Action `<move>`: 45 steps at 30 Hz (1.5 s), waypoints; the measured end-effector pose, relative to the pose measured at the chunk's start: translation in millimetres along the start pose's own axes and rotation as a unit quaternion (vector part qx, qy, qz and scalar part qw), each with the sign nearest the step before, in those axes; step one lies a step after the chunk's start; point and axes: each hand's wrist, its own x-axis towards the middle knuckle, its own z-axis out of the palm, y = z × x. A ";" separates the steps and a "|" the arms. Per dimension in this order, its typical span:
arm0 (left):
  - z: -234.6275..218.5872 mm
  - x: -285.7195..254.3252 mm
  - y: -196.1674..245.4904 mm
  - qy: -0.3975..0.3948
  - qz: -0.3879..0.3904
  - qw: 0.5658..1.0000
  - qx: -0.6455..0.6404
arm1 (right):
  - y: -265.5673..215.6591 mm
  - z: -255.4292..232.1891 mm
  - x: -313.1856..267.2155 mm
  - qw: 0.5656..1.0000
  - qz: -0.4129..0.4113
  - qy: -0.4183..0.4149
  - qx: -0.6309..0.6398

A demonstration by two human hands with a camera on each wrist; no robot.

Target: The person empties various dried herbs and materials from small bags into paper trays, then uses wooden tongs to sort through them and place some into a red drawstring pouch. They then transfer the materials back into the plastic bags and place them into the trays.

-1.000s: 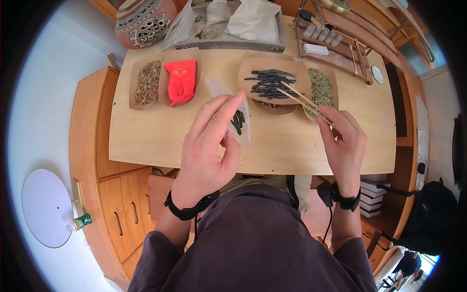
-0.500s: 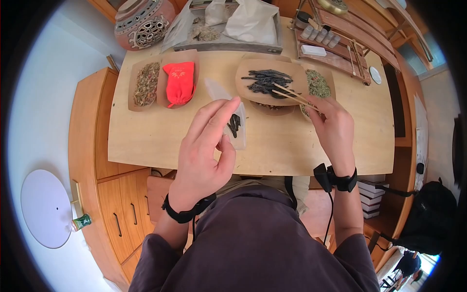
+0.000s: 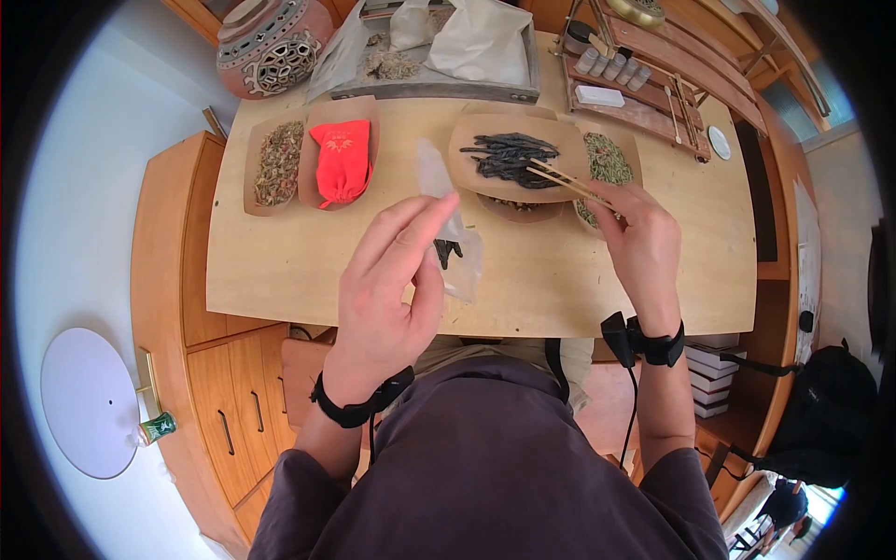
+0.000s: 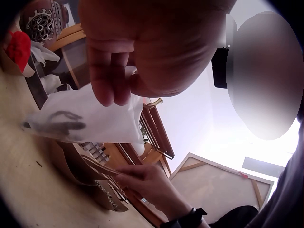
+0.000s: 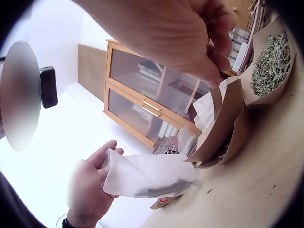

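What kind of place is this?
Perhaps a small workroom for dried herbs, maybe in a home. Green leafy herbs and dark dried strips lie in paper trays on a wooden table, and a glass-fronted cabinet stands behind.

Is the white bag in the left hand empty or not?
The white bag isn't empty: dark strips show through its translucent side in both wrist views.
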 end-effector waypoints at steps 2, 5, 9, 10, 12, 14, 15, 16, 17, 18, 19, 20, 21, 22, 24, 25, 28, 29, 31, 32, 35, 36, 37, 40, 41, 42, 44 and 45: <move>0.5 -0.7 -1.4 0.009 0.004 1.000 -0.008 | 4.6 -0.4 -2.7 1.000 0.020 -0.004 -0.002; 1.0 -0.1 2.0 0.017 -0.007 1.000 -0.019 | 10.8 -1.3 -6.7 0.999 0.047 -0.009 -0.001; 7.3 -6.7 4.5 0.050 -0.090 0.989 -0.106 | 16.1 -2.1 -11.8 0.998 0.060 0.013 0.031; 6.4 -4.5 2.8 0.052 -0.044 0.994 -0.084 | 15.1 -3.6 -12.3 0.997 0.062 0.020 0.035; 2.9 2.2 -3.2 0.056 0.048 0.996 -0.040 | 10.4 -10.9 -13.0 0.996 0.067 0.032 0.042; 1.2 2.3 -4.8 0.042 0.063 0.997 -0.025 | 6.3 -20.3 -16.1 0.994 0.077 0.036 0.075; 0.5 1.8 -5.0 0.036 0.069 0.997 -0.016 | 3.2 -26.0 -18.2 0.992 0.082 0.038 0.092; -0.2 1.6 -5.0 0.034 0.058 0.998 -0.010 | -2.3 -32.5 -20.9 0.989 0.085 0.041 0.115; -0.8 2.0 -4.4 0.031 0.048 0.998 -0.004 | -9.5 -40.2 -24.1 0.986 0.088 0.044 0.137; -0.7 2.8 -3.6 0.027 0.039 0.999 0.001 | -16.7 -48.5 -27.1 0.982 0.091 0.048 0.159; -0.1 3.8 -2.4 0.031 0.037 0.999 0.004 | -23.9 -57.5 -29.5 0.983 0.079 0.046 0.160; 0.6 5.4 -1.3 0.035 0.037 0.999 0.008 | -31.4 -66.5 -30.9 0.984 0.065 0.044 0.160; 1.3 6.6 -0.5 0.039 0.036 0.999 0.012 | -38.2 -74.6 -32.7 0.985 0.052 0.043 0.161; 2.1 7.3 0.3 0.044 0.031 0.999 0.008 | -43.8 -81.4 -35.7 0.984 0.036 0.040 0.171; 3.7 8.2 1.8 0.053 0.020 0.998 0.001 | -52.2 -93.0 -39.7 0.985 0.010 0.013 0.174; 3.8 8.9 2.5 0.054 0.024 0.998 0.006 | -56.0 -97.0 -41.7 0.985 -0.004 -0.001 0.175; 2.9 9.5 3.1 0.051 0.043 0.998 0.022 | -64.6 -92.3 -44.4 0.985 -0.006 0.001 0.172; 2.3 9.7 2.4 0.046 0.053 0.997 0.027 | -66.1 -89.1 -44.4 0.986 -0.013 0.007 0.164; 2.1 9.5 2.6 0.037 0.063 0.997 0.028 | -69.7 -84.1 -41.6 0.989 -0.038 -0.005 0.146; 2.6 9.2 3.6 0.034 0.063 0.997 0.024 | -71.3 -81.4 -39.9 0.989 -0.050 -0.011 0.137; 2.9 8.3 4.7 0.029 0.061 0.998 0.021 | -74.4 -70.8 -36.9 0.991 -0.081 -0.002 0.102; 2.8 8.1 4.8 0.027 0.060 0.998 0.021 | -75.6 -69.5 -35.7 0.991 -0.085 -0.003 0.100; 2.7 8.1 4.7 0.028 0.061 0.998 0.020 | -76.7 -68.4 -34.7 0.991 -0.090 -0.005 0.097; 2.9 7.9 4.3 0.029 0.061 0.998 0.016 | -76.6 -64.4 -34.5 0.991 -0.085 -0.009 0.103; 3.3 7.8 3.9 0.030 0.060 0.998 0.013 | -76.2 -63.5 -35.0 0.991 -0.081 -0.011 0.106; 3.4 7.8 3.5 0.031 0.058 0.998 0.010 | -76.3 -64.5 -35.4 0.990 -0.059 -0.010 0.124; 3.3 7.4 2.9 0.030 0.059 0.998 0.014 | -75.9 -68.6 -36.2 0.987 -0.016 -0.010 0.160; 3.2 7.1 2.7 0.030 0.059 0.998 0.015 | -72.8 -70.4 -35.5 0.987 -0.005 0.003 0.160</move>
